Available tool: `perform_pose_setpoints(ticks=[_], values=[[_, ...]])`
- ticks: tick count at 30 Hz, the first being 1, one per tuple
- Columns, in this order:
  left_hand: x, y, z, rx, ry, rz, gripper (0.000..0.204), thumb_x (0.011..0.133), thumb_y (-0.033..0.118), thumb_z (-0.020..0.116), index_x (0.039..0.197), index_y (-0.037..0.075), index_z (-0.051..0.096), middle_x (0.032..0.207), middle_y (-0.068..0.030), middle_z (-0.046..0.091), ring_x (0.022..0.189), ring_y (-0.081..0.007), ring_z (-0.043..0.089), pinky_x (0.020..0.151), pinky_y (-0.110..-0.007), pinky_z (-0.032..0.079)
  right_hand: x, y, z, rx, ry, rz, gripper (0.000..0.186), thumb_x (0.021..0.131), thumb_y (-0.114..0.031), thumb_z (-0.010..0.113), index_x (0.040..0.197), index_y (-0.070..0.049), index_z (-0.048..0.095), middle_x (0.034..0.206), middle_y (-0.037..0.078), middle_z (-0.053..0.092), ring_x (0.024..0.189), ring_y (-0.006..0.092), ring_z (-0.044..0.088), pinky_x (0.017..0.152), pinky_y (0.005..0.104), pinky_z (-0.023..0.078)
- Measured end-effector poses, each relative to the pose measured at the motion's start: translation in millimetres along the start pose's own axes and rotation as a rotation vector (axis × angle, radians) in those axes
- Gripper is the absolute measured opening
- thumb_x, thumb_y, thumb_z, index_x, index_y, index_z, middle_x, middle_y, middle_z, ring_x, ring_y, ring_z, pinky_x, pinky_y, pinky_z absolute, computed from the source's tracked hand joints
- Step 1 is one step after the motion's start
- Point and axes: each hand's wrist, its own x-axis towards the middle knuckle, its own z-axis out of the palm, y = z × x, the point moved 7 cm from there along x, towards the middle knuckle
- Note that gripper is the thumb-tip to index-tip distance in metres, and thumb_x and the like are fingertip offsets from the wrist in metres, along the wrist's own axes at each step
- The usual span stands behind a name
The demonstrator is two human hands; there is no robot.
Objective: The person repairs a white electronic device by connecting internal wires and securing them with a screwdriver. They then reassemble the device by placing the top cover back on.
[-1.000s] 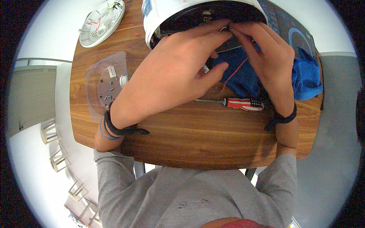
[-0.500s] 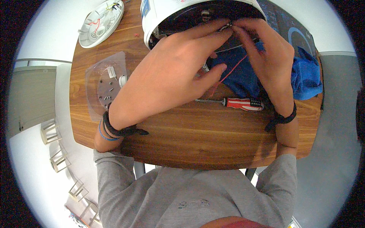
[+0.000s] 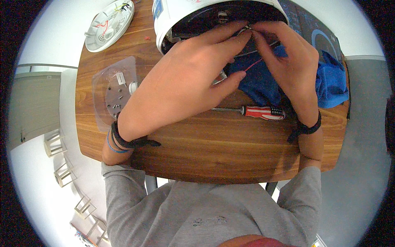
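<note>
A white round appliance housing (image 3: pixel 161 22) lies at the far middle, its open dark inside toward me. At its opening, my left hand (image 3: pixel 185 74) and my right hand (image 3: pixel 290 61) meet fingertip to fingertip. Both pinch a small shiny metal piece (image 3: pixel 247 28), partly hidden by the fingers. A thin red wire (image 3: pixel 253 65) runs from near my left thumb toward my right hand. Below the hands lies a screwdriver (image 3: pixel 263 113) with a red, white and dark handle. Blue cloth (image 3: pixel 263 88) is bunched under and beside my right hand.
Left of my forearm, a clear plastic tray (image 3: pixel 103 88) holds several screws and a small white part. A white vented plastic base (image 3: pixel 96 39) with loose wires sits at the far left. A dark mat (image 3: pixel 325 39) lies at the far right of the wooden table (image 3: pixel 214 152).
The red wire has shifted: its lower end, which hung below my left thumb, now shows at the thumb tip. My hands have barely moved and keep their pinch.
</note>
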Motion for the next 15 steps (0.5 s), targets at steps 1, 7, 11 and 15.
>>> perform_pose_setpoints(ticks=[1,7,11,15], values=[[-0.1,0.2,0.0,0.005,-0.003,0.002,0.065,0.098,0.017,0.082,0.158,0.003,0.062,0.164,-0.026,0.059,0.146,-0.0463,0.061,0.123,-0.048,0.051,-0.2,-0.4,-0.2,-0.004,-0.002,0.007,0.019,0.097,-0.007,0.086,0.115,-0.009,0.081,0.103,0.01,0.084,0.091,0.0228,0.083,0.077,0.033,0.063],[0.2,0.7,0.2,0.024,-0.019,-0.003,0.065,0.099,0.017,0.081,0.159,0.002,0.061,0.164,-0.0257,0.059,0.146,-0.0462,0.061,0.123,-0.049,0.051,-1.9,2.3,0.3,0.004,0.011,0.029,0.018,0.097,-0.007,0.086,0.114,-0.009,0.08,0.102,0.01,0.084,0.088,0.0216,0.083,0.077,0.0328,0.063],[-1.2,-0.1,1.3,0.028,-0.02,-0.011,0.065,0.098,0.017,0.081,0.159,0.003,0.061,0.164,-0.0258,0.059,0.146,-0.0467,0.062,0.123,-0.049,0.051,-2.9,5.3,1.7,0.003,0.015,0.035,0.019,0.097,-0.007,0.086,0.116,-0.008,0.08,0.103,0.011,0.084,0.089,0.0228,0.082,0.077,0.0331,0.063],[-1.9,1.0,0.4,0.064,-0.009,0.018,0.065,0.098,0.017,0.081,0.158,0.003,0.062,0.164,-0.0265,0.058,0.145,-0.0472,0.062,0.122,-0.049,0.052,-2.4,4.9,1.8,0.015,0.013,-0.024,0.021,0.098,-0.007,0.085,0.118,-0.008,0.08,0.105,0.011,0.083,0.09,0.0238,0.083,0.078,0.0333,0.064]])
